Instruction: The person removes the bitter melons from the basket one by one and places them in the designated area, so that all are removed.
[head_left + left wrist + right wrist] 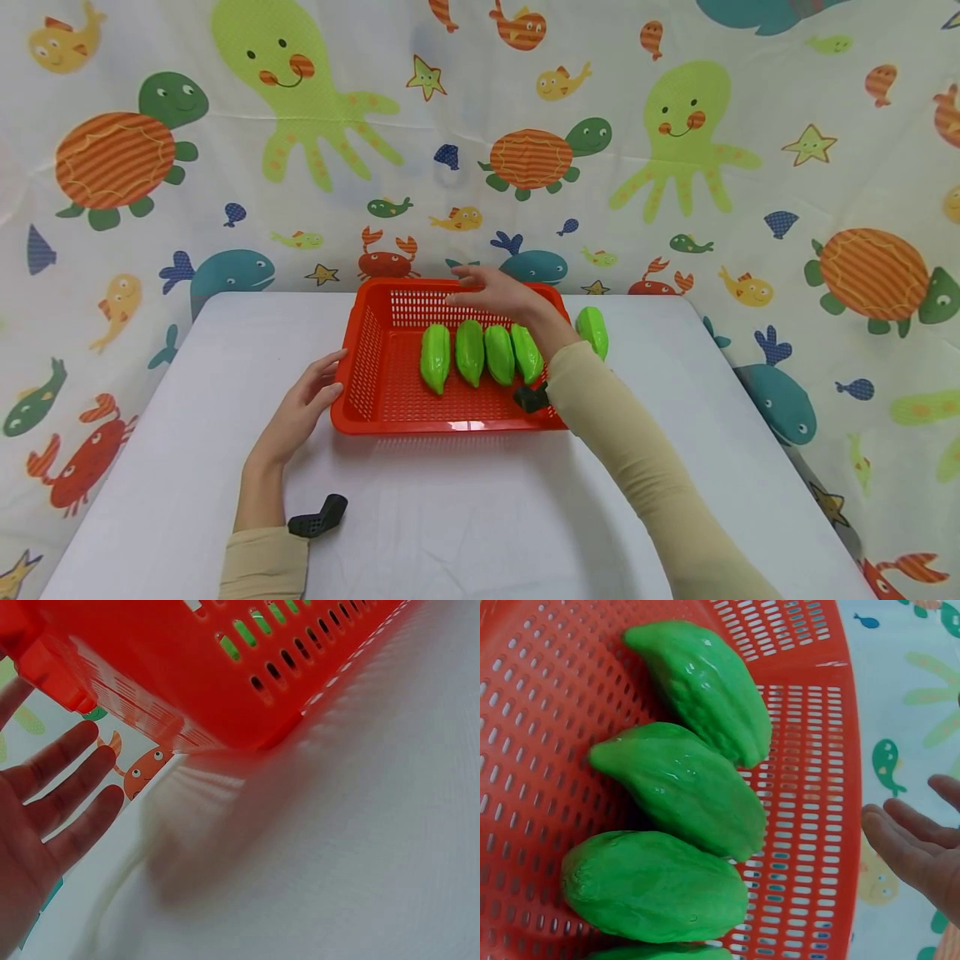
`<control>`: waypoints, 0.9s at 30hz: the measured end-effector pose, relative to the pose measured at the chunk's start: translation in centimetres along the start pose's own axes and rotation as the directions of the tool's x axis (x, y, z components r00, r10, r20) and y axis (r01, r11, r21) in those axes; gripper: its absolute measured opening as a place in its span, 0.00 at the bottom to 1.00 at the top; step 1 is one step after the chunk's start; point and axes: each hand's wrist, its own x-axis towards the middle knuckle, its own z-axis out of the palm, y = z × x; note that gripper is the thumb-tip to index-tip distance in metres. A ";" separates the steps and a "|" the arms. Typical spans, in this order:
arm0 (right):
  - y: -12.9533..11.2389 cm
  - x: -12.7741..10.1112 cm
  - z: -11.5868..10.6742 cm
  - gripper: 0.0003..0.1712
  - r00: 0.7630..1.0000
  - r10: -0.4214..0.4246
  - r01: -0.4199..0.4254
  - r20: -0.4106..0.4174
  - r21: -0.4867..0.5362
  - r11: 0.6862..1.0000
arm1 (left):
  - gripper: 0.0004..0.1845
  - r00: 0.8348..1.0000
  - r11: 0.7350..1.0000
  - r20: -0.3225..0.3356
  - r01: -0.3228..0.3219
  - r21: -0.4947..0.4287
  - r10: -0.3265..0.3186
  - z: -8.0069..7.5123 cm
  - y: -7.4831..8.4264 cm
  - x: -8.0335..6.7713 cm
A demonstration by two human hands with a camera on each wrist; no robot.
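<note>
From my remote seat, my right forearm is covering the near right corner of the red basket [375,367] in the head view, and it is hiding part of the fourth green vegetable [527,353]. The fifth green vegetable [592,330], outside the basket, is showing only partly behind the rim and wrist. In the left wrist view the basket is filling the top, blurred and cropped, and my left hand [45,817] is running off the left edge. In the right wrist view, my right hand [919,847] is being cut by the right edge, and a fourth vegetable is barely peeking in at the bottom.
</note>
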 end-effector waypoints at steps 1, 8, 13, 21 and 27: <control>0.0 0.1 0.1 0.40 1.000 0.005 -0.005 0.006 0.004 1.000 | 0.31 1.000 1.000 0.000 -0.001 0.000 0.001 0.0 0.0 0.0; 0.1 0.7 0.4 0.42 0.997 0.043 -0.044 0.072 0.015 0.999 | 0.32 1.000 1.000 0.002 -0.002 -0.006 0.002 -0.2 0.0 0.3; 0.1 1.1 0.7 0.42 0.985 0.064 -0.077 0.162 0.075 0.994 | 0.32 1.000 1.000 0.005 -0.002 -0.003 0.002 -0.4 -0.1 0.5; 0.2 1.8 1.3 0.43 0.975 0.108 -0.123 0.196 0.063 0.990 | 0.32 1.000 1.000 0.011 -0.005 0.016 0.005 -0.6 -0.3 0.8; 0.3 1.9 1.6 0.43 0.963 0.136 -0.157 0.231 0.075 0.985 | 0.32 1.000 1.000 0.013 0.000 -0.008 0.000 -0.6 -0.4 0.9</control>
